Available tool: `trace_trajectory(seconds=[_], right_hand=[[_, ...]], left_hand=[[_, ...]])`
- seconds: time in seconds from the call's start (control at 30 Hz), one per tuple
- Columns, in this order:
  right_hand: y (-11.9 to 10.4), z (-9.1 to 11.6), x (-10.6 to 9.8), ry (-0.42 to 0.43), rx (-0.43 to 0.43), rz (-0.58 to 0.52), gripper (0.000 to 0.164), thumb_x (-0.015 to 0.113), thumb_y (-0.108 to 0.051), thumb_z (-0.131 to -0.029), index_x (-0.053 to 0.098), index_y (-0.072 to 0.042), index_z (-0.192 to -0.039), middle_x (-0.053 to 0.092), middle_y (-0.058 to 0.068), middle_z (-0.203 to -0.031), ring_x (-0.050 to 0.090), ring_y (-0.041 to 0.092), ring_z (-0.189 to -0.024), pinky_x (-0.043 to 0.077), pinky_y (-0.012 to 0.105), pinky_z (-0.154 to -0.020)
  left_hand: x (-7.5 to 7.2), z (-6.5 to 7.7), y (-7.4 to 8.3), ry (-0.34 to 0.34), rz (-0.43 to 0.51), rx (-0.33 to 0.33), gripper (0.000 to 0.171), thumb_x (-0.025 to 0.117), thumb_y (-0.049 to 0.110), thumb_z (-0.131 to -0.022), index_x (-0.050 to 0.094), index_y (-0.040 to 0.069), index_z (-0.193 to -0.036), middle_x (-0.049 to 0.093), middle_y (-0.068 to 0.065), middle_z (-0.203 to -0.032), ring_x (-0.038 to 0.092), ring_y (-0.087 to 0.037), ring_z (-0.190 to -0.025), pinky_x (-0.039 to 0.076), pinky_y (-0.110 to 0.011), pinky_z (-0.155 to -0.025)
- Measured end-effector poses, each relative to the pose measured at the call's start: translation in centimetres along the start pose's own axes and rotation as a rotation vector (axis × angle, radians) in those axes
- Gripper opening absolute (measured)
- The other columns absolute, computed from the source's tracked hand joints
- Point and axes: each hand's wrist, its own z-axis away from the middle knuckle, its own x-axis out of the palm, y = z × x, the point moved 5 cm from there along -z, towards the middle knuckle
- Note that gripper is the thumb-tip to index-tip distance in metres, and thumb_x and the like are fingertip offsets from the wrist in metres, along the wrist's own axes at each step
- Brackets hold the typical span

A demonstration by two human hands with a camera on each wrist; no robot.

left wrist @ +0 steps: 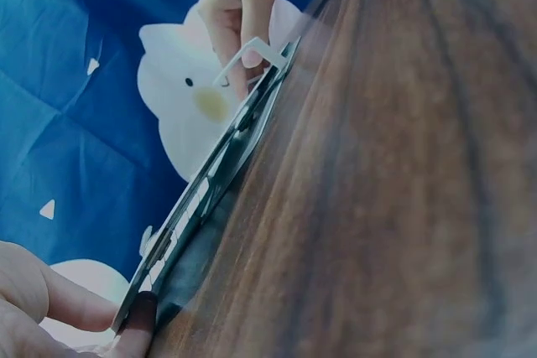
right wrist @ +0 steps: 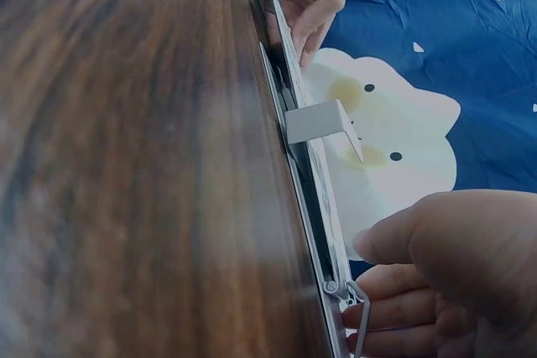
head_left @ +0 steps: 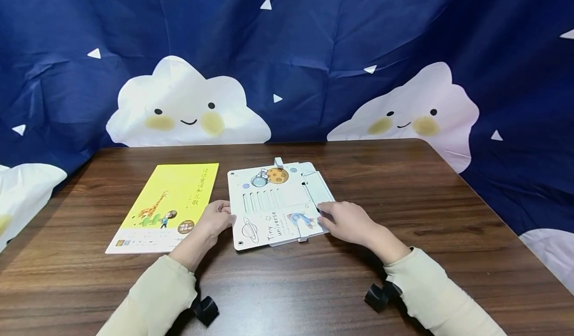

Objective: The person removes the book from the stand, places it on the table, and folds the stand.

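Note:
A white folding book stand (head_left: pixel 264 206) printed with planets and "Tiny universe" lies folded and nearly flat on the table. My left hand (head_left: pixel 217 218) pinches its left edge; in the left wrist view the thumb (left wrist: pixel 80 301) is on the upper face and a fingertip is underneath. At the right edge, my right hand (head_left: pixel 347 220) holds the stand between thumb and fingers, beside a bent wire piece (right wrist: pixel 362 316). A white hooked clip (right wrist: pixel 317 123) sticks up from the near edge. Some right fingertips are hidden behind the edge.
On the left of the wooden table (head_left: pixel 287 291) lies a yellow book (head_left: pixel 172 191) with a giraffe on its cover, close to my left hand. Behind the table hangs a blue cloth (head_left: pixel 305 37) with white clouds. Another clip (head_left: pixel 278 162) stands at the stand's far edge.

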Motion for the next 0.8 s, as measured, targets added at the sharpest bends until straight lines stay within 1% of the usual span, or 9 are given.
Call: trace_trajectory(seconds=[0.23,0.33,0.47,0.63,0.73,0.8], right_hand=[[-0.2,0.0,0.0,0.003,-0.008,0.030,0.032,0.056,-0.020,-0.082,0.059,-0.001,-0.107,0.060,0.010,-0.100,0.057,0.022,-0.088,0.045,0.039,-0.069],[-0.3,0.1,0.0,0.003,-0.011,0.039,0.031,0.056,-0.021,-0.082,0.059,-0.001,-0.106,0.061,0.010,-0.099,0.057,0.022,-0.086,0.046,0.039,-0.067],[-0.5,0.2,-0.1,-0.001,-0.016,0.044,0.030,0.056,-0.020,-0.082,0.060,-0.001,-0.105,0.061,0.009,-0.096,0.058,0.020,-0.083,0.046,0.037,-0.064],[-0.7,0.2,-0.1,-0.002,-0.021,0.053,0.025,0.057,-0.020,-0.082,0.060,-0.002,-0.100,0.061,0.006,-0.088,0.056,0.015,-0.072,0.043,0.033,-0.056],[-0.7,0.2,-0.1,0.000,-0.024,0.061,0.022,0.057,-0.021,-0.082,0.061,-0.004,-0.096,0.061,0.004,-0.083,0.055,0.014,-0.068,0.042,0.032,-0.053],[-0.7,0.3,0.0,0.002,-0.024,0.065,0.023,0.057,-0.021,-0.082,0.061,-0.004,-0.097,0.061,0.004,-0.084,0.056,0.015,-0.070,0.042,0.033,-0.053]], left_hand=[[0.0,-0.6,0.1,-0.006,0.010,-0.013,0.033,0.043,-0.014,-0.075,0.041,-0.017,-0.108,0.049,-0.012,-0.081,0.047,-0.014,-0.070,0.043,-0.026,-0.067],[0.0,-0.8,0.1,-0.006,0.008,-0.018,0.032,0.043,-0.014,-0.076,0.042,-0.016,-0.108,0.050,-0.012,-0.082,0.048,-0.014,-0.070,0.043,-0.026,-0.067],[0.0,-1.2,0.2,-0.001,-0.009,-0.024,0.032,0.043,-0.013,-0.075,0.043,-0.015,-0.107,0.051,-0.011,-0.080,0.046,-0.012,-0.066,0.042,-0.023,-0.063],[0.0,-1.6,0.2,0.004,-0.030,-0.034,0.033,0.043,-0.013,-0.075,0.044,-0.015,-0.108,0.049,-0.009,-0.078,0.042,-0.009,-0.061,0.039,-0.020,-0.059],[-0.1,-1.9,0.1,0.002,-0.028,-0.036,0.034,0.043,-0.013,-0.074,0.043,-0.016,-0.108,0.049,-0.009,-0.078,0.041,-0.008,-0.058,0.039,-0.021,-0.060],[-0.1,-2.0,0.1,0.001,-0.022,-0.036,0.034,0.043,-0.013,-0.074,0.043,-0.016,-0.109,0.050,-0.009,-0.078,0.041,-0.008,-0.058,0.040,-0.021,-0.060]])
